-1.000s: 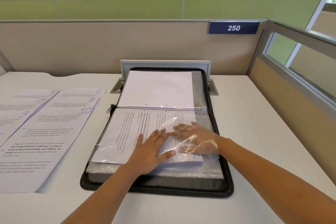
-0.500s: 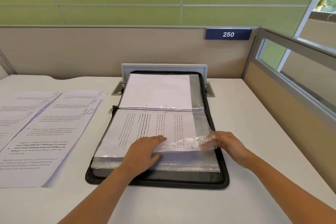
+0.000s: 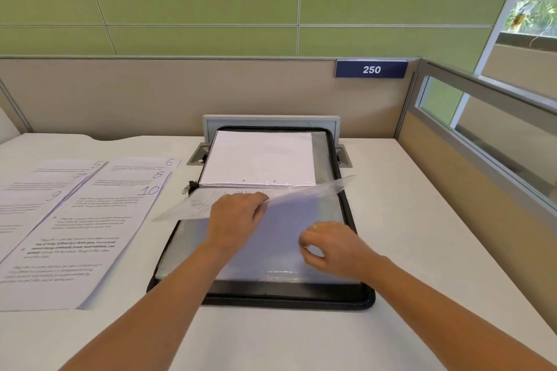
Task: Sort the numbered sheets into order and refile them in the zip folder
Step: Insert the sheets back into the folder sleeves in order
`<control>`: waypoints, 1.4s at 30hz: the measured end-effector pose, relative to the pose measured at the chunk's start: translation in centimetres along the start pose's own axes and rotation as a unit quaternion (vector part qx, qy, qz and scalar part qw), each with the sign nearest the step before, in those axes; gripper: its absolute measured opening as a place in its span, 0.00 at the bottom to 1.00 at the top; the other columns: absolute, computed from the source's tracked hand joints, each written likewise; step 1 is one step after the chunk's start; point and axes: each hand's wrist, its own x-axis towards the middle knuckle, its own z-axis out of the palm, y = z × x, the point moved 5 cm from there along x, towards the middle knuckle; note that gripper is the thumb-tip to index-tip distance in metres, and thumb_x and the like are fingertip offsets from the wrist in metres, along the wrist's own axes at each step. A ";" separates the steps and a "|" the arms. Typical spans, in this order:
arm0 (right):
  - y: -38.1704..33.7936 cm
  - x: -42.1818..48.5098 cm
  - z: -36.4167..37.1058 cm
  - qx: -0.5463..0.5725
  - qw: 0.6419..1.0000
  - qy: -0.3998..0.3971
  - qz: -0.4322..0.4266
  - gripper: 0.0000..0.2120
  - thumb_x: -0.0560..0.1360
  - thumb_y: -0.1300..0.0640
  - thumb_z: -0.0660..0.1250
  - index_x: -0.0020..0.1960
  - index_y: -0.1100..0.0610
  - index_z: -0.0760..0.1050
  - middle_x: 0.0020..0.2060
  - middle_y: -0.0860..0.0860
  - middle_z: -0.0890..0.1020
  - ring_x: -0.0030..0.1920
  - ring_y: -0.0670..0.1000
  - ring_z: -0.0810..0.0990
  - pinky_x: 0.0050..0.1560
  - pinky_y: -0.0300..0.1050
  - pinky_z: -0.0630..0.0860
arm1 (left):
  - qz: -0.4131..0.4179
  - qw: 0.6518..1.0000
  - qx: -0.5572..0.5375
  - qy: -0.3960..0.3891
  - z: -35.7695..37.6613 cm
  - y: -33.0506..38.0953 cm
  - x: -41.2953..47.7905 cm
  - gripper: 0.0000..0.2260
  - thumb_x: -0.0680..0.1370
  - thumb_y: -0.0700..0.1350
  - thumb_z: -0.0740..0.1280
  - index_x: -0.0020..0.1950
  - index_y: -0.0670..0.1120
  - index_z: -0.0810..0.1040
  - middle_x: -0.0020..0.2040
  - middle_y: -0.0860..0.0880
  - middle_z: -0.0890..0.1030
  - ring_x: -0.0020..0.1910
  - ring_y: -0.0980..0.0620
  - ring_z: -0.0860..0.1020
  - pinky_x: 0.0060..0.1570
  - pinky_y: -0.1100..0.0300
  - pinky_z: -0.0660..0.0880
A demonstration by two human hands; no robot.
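The black zip folder with stitched fabric edging (image 3: 286,298) lies open at the centre of the white tabletop (image 3: 422,250), its spine running left to right. Its metal zip pull (image 3: 187,188) hangs off the left end of the spine.

1. Far half: a stack of white sheets in clear pockets (image 3: 259,156) lies flat.
2. Near half: a blank white page under glossy plastic (image 3: 280,250) lies flat.
3. Between the halves: one clear plastic sleeve with a printed sheet inside (image 3: 307,191) stands raised off the near half at a slant.

The left hand (image 3: 238,217) grips the raised sleeve, fingers curled over its edge. The right hand (image 3: 328,247) is over the near page with fingers curled in towards the thumb; I cannot tell whether it pinches anything or touches the page.

The numbered sheets of white printed paper (image 3: 114,220) lie fanned in two columns on the tabletop, just left of the folder. Handwritten numbers 6, 8 and 10 show on the nearer column, 5 and 9 on the other.

A blue nameplate reading 250 (image 3: 371,69) is fixed to the beige partition (image 3: 150,93) behind.
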 end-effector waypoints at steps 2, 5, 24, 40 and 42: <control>-0.4 2.5 1.4 -0.044 0.997 -0.061 -0.009 0.14 0.77 0.52 0.57 0.58 0.54 0.75 0.57 0.51 0.79 0.56 0.53 0.76 0.53 0.49 0.72 | 0.031 0.999 0.005 0.030 -0.4 0.3 0.7 0.14 0.74 0.50 0.58 0.40 0.48 0.82 0.30 0.52 0.81 0.29 0.49 0.80 0.39 0.58 0.73; -0.4 6.1 1.9 -0.102 0.990 -0.099 0.004 0.21 0.78 0.52 0.58 0.71 0.52 0.65 0.73 0.53 0.63 0.72 0.54 0.61 0.67 0.55 0.61 | 0.059 0.994 0.022 0.084 -1.1 0.4 0.8 0.11 0.75 0.48 0.59 0.47 0.49 0.81 0.45 0.52 0.83 0.50 0.51 0.80 0.57 0.54 0.63; 8.6 9.0 5.7 -0.057 0.934 -0.227 0.271 0.25 0.80 0.41 0.50 0.75 0.48 0.56 0.77 0.50 0.49 0.75 0.54 0.51 0.70 0.63 0.55 | -0.249 0.924 0.012 -0.289 5.8 -9.3 -8.2 0.36 0.71 0.69 0.42 0.76 0.54 0.56 0.78 0.52 0.50 0.77 0.52 0.48 0.71 0.40 0.47; 3.3 3.6 7.0 -0.002 0.938 -0.139 0.318 0.26 0.81 0.43 0.45 0.77 0.48 0.48 0.77 0.50 0.48 0.77 0.53 0.45 0.73 0.59 0.44 | -0.249 0.905 0.013 -0.344 5.5 -9.0 -8.9 0.32 0.76 0.67 0.42 0.77 0.55 0.51 0.78 0.52 0.48 0.77 0.51 0.47 0.73 0.44 0.45; 2.8 3.5 6.5 0.004 0.936 -0.136 0.325 0.26 0.81 0.43 0.47 0.77 0.49 0.50 0.77 0.50 0.49 0.76 0.53 0.46 0.73 0.60 0.46 | -0.239 0.908 0.006 -0.345 4.8 -9.1 -8.7 0.26 0.81 0.60 0.50 0.77 0.53 0.53 0.78 0.51 0.50 0.77 0.51 0.48 0.73 0.46 0.46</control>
